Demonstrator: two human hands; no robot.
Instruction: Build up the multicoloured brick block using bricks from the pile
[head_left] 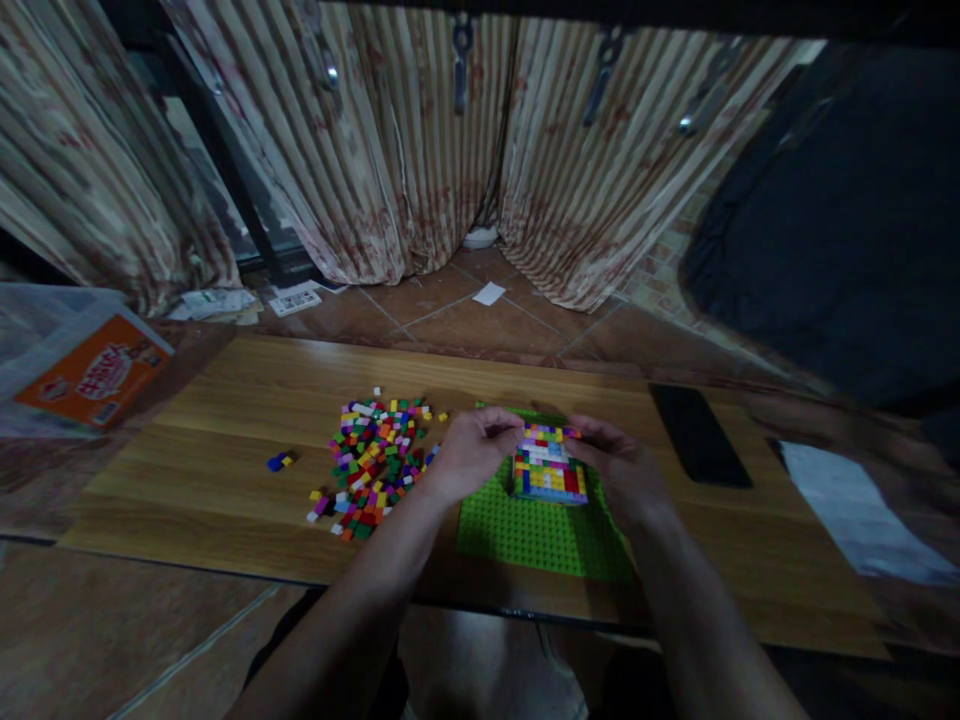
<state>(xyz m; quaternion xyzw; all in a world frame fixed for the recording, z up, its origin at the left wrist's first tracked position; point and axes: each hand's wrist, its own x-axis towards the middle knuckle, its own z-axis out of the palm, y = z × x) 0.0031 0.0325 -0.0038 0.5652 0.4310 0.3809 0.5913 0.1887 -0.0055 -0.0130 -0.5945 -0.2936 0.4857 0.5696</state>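
Note:
A green studded baseplate (525, 535) lies on the wooden board (225, 400). On it stands a small multicoloured brick block (547, 470) several layers high. My left hand (472, 450) is curled at the block's left top edge, its fingers pinched against the top row. My right hand (622, 460) is curled at the block's right side, its fingertips on the upper far corner. I cannot make out a separate brick in either pinch. A heap of loose small coloured bricks (371, 455) lies just left of my left hand.
A lone blue and yellow brick (279, 461) sits left of the heap. A black phone (699, 435) lies on the board to the right, with a white sheet (855, 510) beyond it. An orange packet in a plastic bag (90, 370) rests at far left. Curtains hang behind.

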